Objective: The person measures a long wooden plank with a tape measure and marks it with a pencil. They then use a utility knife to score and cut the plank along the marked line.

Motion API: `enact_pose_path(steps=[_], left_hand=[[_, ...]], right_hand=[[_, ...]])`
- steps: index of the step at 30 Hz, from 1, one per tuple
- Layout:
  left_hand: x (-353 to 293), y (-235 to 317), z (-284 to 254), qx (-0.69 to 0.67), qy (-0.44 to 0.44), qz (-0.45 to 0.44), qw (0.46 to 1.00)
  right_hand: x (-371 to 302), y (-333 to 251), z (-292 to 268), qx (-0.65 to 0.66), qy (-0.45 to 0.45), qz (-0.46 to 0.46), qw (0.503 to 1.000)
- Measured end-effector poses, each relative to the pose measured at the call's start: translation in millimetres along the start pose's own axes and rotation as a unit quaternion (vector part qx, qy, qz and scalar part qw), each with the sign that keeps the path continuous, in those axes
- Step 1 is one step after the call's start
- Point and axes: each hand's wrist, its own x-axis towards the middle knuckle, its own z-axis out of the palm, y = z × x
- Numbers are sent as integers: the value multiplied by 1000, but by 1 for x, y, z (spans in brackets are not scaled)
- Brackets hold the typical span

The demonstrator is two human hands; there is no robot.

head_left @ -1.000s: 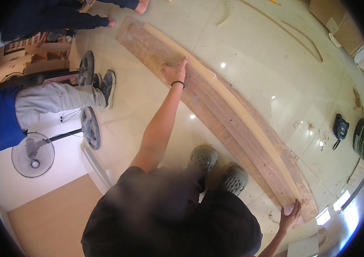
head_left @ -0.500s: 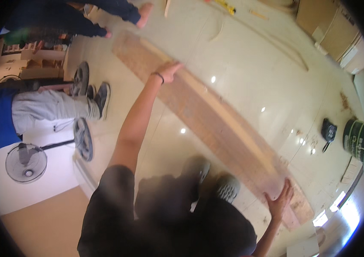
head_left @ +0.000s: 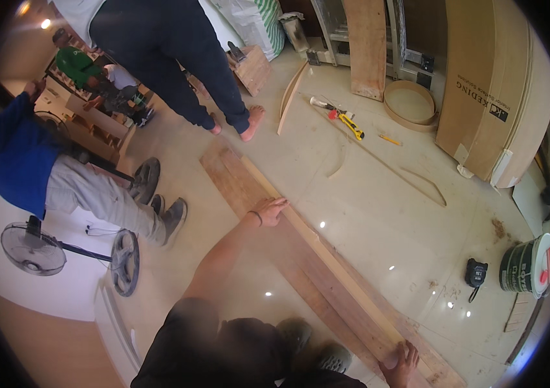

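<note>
A long brown wooden board (head_left: 313,279) runs diagonally in front of me, from beside a person's bare feet toward the lower right. A paler narrow face or strip (head_left: 330,257) runs along its length. My left hand (head_left: 269,211) grips the board toward its far end, fingers across the pale strip; a dark band circles the wrist. Near the close end, my right hand (head_left: 403,368) is curled over the same strip, fingertips bent down. My palms hide part of the wood. Whether the board touches the floor all along, I cannot tell.
A yellow utility knife (head_left: 350,125), a pencil (head_left: 390,140) and thin wood strips lie beyond the board. At right are a black tape measure (head_left: 476,273), a bucket (head_left: 526,266) and a big carton (head_left: 491,97). People stand at far left by a fan (head_left: 33,248).
The view has tilted up, showing more of the people and far floor. The board appears lower in the view, and both my hands still hold it at about the same places.
</note>
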Motion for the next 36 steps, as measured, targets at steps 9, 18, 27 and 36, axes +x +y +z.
enact_pose_path(steps=[9,18,27,36], left_hand=[[-23,11,27,51,-3,-62,997],[-24,4,35,-59,79,-135,986],[15,41,68,-350,309,-545,696],[18,36,77,-374,363,-528,671]], right_hand=[[-7,12,20,-14,-37,14,999],[-3,1,18,-26,-40,26,999],[-8,3,31,-11,-14,35,999],[-15,10,36,6,-28,26,999]])
